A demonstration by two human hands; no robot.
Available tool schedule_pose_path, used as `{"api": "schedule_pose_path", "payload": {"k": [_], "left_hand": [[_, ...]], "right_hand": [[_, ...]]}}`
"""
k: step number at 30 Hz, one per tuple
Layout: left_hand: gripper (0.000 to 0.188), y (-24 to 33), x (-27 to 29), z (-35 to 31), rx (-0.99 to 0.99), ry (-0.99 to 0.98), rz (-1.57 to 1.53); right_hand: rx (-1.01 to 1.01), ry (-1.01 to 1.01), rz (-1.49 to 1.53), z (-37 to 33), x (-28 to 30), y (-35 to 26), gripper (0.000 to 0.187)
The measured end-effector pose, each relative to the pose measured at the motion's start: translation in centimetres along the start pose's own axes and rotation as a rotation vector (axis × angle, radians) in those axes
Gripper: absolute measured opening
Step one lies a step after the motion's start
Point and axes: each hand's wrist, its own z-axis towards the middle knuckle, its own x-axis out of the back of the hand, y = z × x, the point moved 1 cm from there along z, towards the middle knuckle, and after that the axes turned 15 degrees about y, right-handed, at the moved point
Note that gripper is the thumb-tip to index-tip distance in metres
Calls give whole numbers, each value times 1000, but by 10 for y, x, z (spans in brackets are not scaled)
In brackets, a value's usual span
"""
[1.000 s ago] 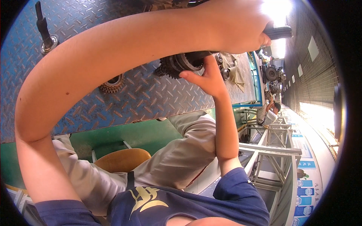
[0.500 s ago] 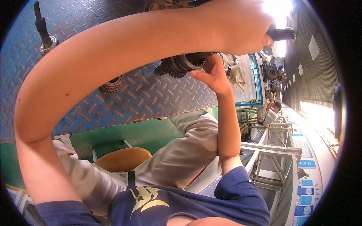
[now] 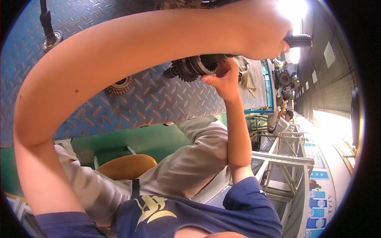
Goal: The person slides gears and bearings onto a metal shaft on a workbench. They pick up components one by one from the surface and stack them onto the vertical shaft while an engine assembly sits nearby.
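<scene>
My left forearm sweeps across from the left, and my left hand (image 3: 266,35) is closed around a black ridged handle (image 3: 300,41) whose end sticks out past the fist. The rest of that tool is hidden behind the hand and arm. Below it, my right hand (image 3: 227,79) grips the rim of a dark gear assembly (image 3: 186,69), with the thumb on the near side of a smooth metal ring. The assembly lies over the blue tread-plate bench (image 3: 158,105), its upper part covered by my left forearm.
A small toothed gear (image 3: 119,86) rests partly behind my forearm. A round metal part with a black rod (image 3: 49,37) stands at the far left. Cloth (image 3: 248,79) lies right of my right hand. A brown stool (image 3: 127,166) is below; a person (image 3: 281,121) sits farther off.
The view has shifted slightly. Both hands keep their grips, and the gear assembly stays in nearly the same place under my forearm.
</scene>
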Motion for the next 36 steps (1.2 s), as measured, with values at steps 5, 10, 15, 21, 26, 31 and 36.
{"api": "schedule_pose_path", "payload": {"k": [5,10,15,21,26,31,36], "left_hand": [[26,34,-24,13,107,-121,666],[32,-9,1,7,-45,-143,149],[30,8,6,23,258,-316,175],[28,3,-1,-9,-61,148,63],[27,-10,-1,1,14,0,14],[27,-5,9,13,165,-201,-28],[29,-6,3,15,208,-214,32]], "right_hand": [[12,31,-73,-2,-2,-2,78],[63,80,-136,-3,-11,-2,78],[79,104,-176,-5,-21,-2,88],[34,20,-286,-7,-16,-3,95],[-17,-72,-79,-4,-3,-4,83],[-91,-123,4,4,4,-4,75],[-22,-57,-11,5,3,0,77]]}}
